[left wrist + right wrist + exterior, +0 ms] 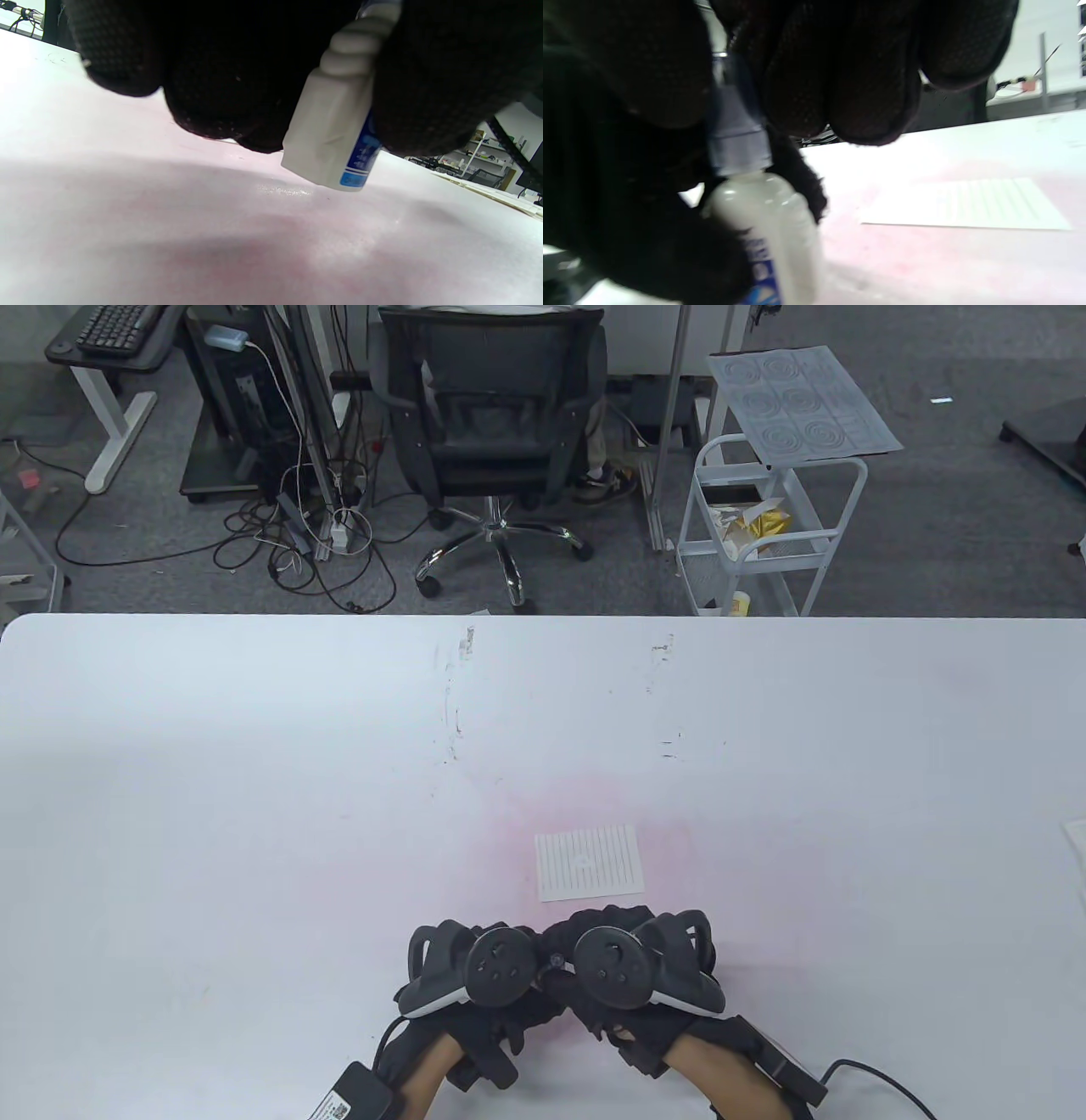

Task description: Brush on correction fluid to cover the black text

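A small white correction fluid bottle (335,127) with a blue label is held between my two hands, just above the table. My left hand (479,976) grips the bottle's body (768,228). My right hand (628,967) holds its grey cap (736,131) with the fingers closed around it. In the table view the bottle is hidden under the hands and trackers. A small lined sheet of paper (589,865) lies flat just beyond the hands, with a faint mark at its middle. It also shows in the right wrist view (967,205).
The white table (254,780) has a pink stain around the paper and scuff marks further back. Another sheet's edge (1076,848) shows at the right edge. An office chair (492,415) and a white cart (768,526) stand beyond the table.
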The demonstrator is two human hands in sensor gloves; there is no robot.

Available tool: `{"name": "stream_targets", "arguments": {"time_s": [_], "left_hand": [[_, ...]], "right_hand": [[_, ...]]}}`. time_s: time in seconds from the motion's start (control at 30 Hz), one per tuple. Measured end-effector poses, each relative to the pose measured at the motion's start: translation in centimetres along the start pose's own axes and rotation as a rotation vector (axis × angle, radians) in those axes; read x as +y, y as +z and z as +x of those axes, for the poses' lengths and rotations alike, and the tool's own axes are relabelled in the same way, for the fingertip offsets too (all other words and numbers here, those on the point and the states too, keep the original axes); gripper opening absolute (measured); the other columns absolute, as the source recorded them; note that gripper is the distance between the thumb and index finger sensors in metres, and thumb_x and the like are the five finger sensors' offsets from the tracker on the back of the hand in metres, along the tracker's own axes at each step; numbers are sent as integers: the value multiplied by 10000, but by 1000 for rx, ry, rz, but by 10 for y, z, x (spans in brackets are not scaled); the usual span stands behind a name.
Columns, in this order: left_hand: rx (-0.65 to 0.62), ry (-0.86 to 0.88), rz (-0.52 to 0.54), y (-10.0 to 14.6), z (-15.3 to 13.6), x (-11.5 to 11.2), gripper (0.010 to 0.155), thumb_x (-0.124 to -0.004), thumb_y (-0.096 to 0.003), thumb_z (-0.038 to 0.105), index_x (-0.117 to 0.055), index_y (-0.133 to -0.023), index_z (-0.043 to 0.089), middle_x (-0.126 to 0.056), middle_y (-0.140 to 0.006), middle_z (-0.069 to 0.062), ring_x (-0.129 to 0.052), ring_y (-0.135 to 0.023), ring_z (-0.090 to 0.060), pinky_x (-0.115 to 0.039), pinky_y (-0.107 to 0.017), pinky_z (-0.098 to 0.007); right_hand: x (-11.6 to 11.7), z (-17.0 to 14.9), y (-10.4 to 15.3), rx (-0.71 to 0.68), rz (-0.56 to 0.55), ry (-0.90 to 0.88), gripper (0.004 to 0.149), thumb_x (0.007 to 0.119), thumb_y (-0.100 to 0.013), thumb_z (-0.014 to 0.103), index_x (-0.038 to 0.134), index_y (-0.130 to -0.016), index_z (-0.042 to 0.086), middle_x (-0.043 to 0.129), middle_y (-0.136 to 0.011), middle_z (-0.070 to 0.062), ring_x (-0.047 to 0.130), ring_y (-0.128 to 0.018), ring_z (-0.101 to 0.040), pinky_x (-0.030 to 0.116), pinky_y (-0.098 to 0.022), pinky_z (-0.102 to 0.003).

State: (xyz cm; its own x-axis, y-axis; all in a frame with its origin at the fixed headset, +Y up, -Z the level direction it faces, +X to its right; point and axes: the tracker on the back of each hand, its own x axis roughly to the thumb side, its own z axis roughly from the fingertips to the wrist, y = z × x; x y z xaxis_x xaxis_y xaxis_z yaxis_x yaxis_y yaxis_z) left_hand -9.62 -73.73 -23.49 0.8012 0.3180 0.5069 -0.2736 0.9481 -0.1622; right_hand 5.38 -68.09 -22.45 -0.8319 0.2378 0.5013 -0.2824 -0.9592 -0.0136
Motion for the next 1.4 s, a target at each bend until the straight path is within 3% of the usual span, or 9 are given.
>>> {"name": "stream_targets", "arguments": {"time_s": [0.1, 0.17, 0.23, 0.33, 0.5, 0.6, 0.8, 1.2, 1.4], "left_hand": [[4, 5, -2, 0, 0, 0, 595, -998, -263, 525, -917, -752, 196, -1043, -637, -75, -1037, -421, -216, -875, -404, -395], [9, 18, 4, 0, -1, 2, 598, -998, -262, 526, -916, -752, 195, -1043, -637, -76, -1037, -420, -218, -875, -404, -396], [13, 24, 11, 1, -2, 4, 596, -998, -263, 526, -916, -752, 196, -1042, -638, -76, -1037, -420, -218, -875, -404, -396], [15, 34, 16, 1, -4, 5, 593, -1000, -264, 525, -918, -751, 195, -1044, -636, -75, -1036, -420, -218, -874, -403, -396], [10, 8, -1, 0, -1, 2, 596, -1000, -261, 526, -918, -751, 197, -1043, -639, -74, -1037, -421, -217, -875, -405, -395], [11, 17, 5, 0, -1, 3, 597, -998, -263, 527, -916, -753, 197, -1043, -639, -71, -1038, -422, -216, -876, -404, -393], [27, 49, 43, 2, -5, 9, 600, -998, -260, 533, -920, -748, 194, -1048, -629, -73, -1041, -412, -216, -879, -397, -394], [47, 60, 90, 5, -10, 16, 607, -1004, -250, 528, -935, -738, 173, -1064, -612, -79, -1058, -390, -209, -896, -374, -390], [51, 85, 118, 7, -11, 19, 603, -1023, -238, 519, -955, -717, 160, -1077, -594, -88, -1069, -363, -207, -907, -353, -383]], "right_hand": [[0, -1, 0, 0, -35, 57, 524, 857, -315, 615, 893, -656, 219, 943, -579, -5, 1023, -420, -265, 785, -471, -524], [-1, -2, 1, -13, -25, 16, 555, 850, -320, 613, 875, -711, 220, 927, -646, -17, 1013, -494, -289, 764, -505, -536], [-1, -3, -1, -67, 40, -92, 598, 867, -341, 541, 804, -830, 202, 855, -782, -50, 959, -633, -345, 708, -559, -572], [1, -5, -2, -46, 85, -185, 525, 891, -359, 389, 798, -836, 190, 849, -787, -61, 955, -640, -351, 703, -562, -577], [3, -6, -2, -11, 16, -75, 505, 905, -321, 508, 869, -715, 194, 921, -635, -33, 1011, -475, -287, 766, -493, -540], [2, -6, -1, -5, -10, -29, 518, 876, -323, 570, 873, -697, 212, 927, -619, -15, 1015, -466, -275, 772, -491, -531], [7, -6, -2, -6, 58, -124, 597, 895, -333, 515, 792, -829, 197, 848, -777, -51, 958, -627, -346, 708, -553, -573], [21, -5, 0, 46, 2, -71, 590, 856, -345, 548, 800, -815, 196, 860, -772, -50, 970, -629, -352, 719, -548, -566], [25, -15, -3, 23, 17, -183, 561, 849, -357, 527, 803, -803, 189, 869, -753, -50, 976, -604, -348, 726, -536, -565]]}}
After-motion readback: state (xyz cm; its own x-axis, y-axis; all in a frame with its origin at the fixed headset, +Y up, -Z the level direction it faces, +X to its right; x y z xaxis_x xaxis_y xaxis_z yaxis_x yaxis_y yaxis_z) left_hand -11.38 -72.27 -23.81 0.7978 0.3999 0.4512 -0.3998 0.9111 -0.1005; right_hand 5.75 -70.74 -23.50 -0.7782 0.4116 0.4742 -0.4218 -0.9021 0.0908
